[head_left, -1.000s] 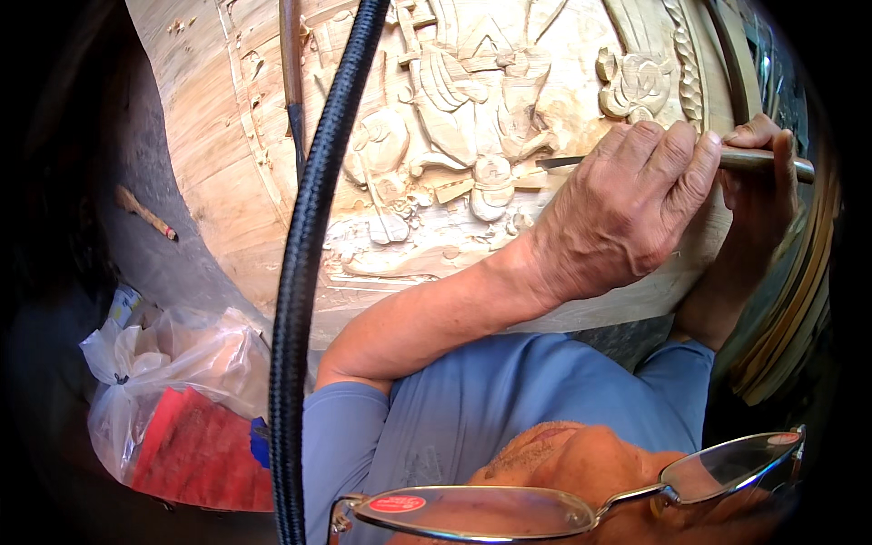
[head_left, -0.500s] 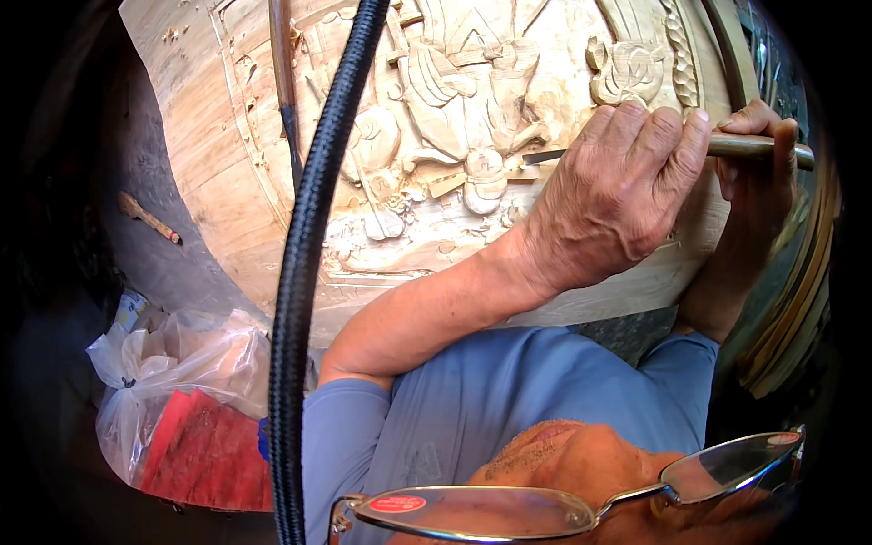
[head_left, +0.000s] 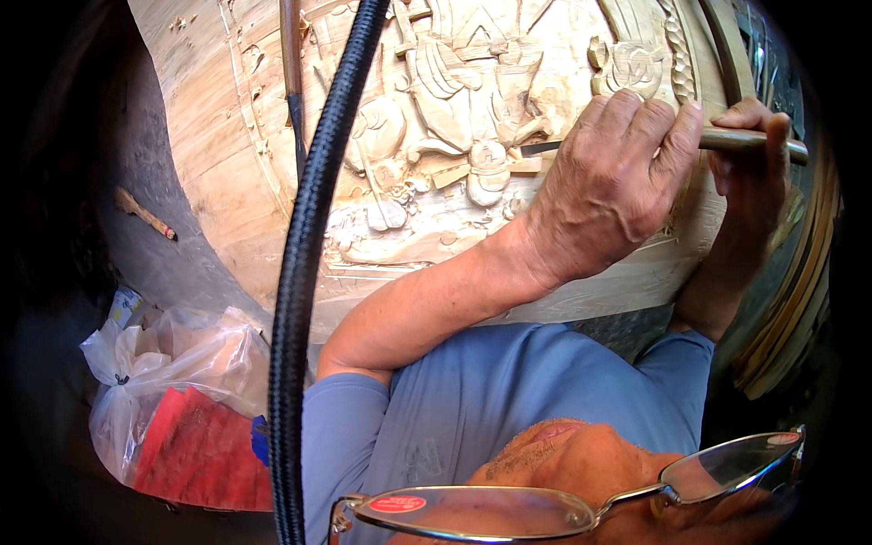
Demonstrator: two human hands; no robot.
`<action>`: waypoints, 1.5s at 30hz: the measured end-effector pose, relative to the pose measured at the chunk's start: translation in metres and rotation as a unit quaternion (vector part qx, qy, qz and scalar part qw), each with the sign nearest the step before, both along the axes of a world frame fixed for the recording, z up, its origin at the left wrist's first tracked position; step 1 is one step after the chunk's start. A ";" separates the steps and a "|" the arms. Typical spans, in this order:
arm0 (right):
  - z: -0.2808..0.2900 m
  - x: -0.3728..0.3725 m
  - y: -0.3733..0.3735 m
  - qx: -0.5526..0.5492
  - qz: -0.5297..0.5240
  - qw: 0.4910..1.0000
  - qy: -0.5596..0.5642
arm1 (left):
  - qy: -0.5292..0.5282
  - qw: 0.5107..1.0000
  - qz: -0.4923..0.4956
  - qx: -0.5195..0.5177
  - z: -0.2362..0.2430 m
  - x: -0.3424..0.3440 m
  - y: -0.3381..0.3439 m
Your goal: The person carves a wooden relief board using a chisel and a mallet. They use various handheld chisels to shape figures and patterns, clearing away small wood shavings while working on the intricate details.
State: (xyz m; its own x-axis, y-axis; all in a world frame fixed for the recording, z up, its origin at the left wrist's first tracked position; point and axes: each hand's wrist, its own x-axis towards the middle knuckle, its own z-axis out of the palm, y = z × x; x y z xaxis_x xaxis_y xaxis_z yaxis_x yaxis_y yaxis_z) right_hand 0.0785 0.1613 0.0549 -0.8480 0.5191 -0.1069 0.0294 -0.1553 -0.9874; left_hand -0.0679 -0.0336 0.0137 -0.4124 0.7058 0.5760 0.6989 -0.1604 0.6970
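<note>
My left hand (head_left: 610, 186) is closed around the forward part of a wood-carving chisel (head_left: 745, 140), its knuckles above the work. The dark narrow blade pokes out past that hand toward the left. Its tip is close to a rounded carved form (head_left: 489, 173); whether it touches the wood I cannot tell. Behind, at the right, my right hand (head_left: 756, 163) grips the handle, whose rounded end sticks out beyond the fingers. Both hands are over a pale wooden relief panel (head_left: 218, 173) with figures, drapery and a beaded border cut into it.
A second long-handled tool (head_left: 291, 64) lies on the panel's left part. A black braided cable (head_left: 313, 209) crosses the view in front. A short wooden stick (head_left: 145, 214) lies at far left, above a clear plastic bag (head_left: 163, 363) and a red object (head_left: 204, 454). Curved strips (head_left: 799, 291) stand at right.
The chisel blade has shifted slightly left, closer to the rounded carved form, with both hands moving along with it. My grip looks the same. The whole view has shifted slightly.
</note>
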 end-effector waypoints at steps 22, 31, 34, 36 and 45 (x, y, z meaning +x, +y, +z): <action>0.002 0.006 -0.009 -0.053 -0.003 0.996 0.078 | 0.103 0.991 0.056 0.057 0.008 0.003 0.006; -0.001 0.002 0.001 -0.019 -0.001 1.000 0.013 | 0.034 0.999 0.021 0.017 0.002 0.002 0.002; 0.000 -0.003 -0.002 -0.003 -0.010 1.000 0.000 | 0.033 0.999 0.014 0.003 0.002 -0.003 0.000; -0.001 -0.003 -0.001 -0.006 -0.010 1.000 0.003 | 0.030 0.999 0.011 -0.002 0.000 -0.002 0.001; -0.004 -0.006 -0.006 0.018 -0.023 0.999 -0.013 | 0.016 1.000 0.019 -0.011 -0.006 0.001 0.003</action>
State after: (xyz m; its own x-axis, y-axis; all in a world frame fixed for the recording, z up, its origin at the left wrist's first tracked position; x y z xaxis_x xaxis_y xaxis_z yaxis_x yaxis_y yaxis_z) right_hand 0.0730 0.1556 0.0508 -0.8199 0.5620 -0.1093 0.0490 -0.1213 -0.9914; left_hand -0.0672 -0.0302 0.0082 -0.4209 0.7025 0.5740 0.7255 -0.1191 0.6778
